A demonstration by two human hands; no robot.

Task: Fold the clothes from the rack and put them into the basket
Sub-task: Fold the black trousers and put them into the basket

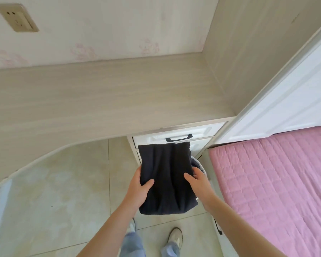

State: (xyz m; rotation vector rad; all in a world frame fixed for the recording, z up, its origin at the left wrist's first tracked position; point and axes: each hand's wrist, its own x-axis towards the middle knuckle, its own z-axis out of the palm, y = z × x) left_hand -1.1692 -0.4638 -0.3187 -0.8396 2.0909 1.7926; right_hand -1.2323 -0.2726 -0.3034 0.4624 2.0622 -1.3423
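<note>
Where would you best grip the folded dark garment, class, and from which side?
Grip the garment at its two long side edges, near the end closest to the body, one hand from each side. It is a flat folded stack, so thumbs on top and fingers beneath likely keep the fold from opening.

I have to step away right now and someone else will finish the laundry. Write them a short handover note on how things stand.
Left hand: grips the left edge of the folded dark garment, thumb on top.
Right hand: holds its right edge, thumb on top.
The garment is held flat over the basket, whose rim shows only at the right, in front of the white drawers beside the pink bed.
Done: this piece is folded.
Left: lower it into the basket. The rack is out of view, so remaining clothes cannot be told.
</note>
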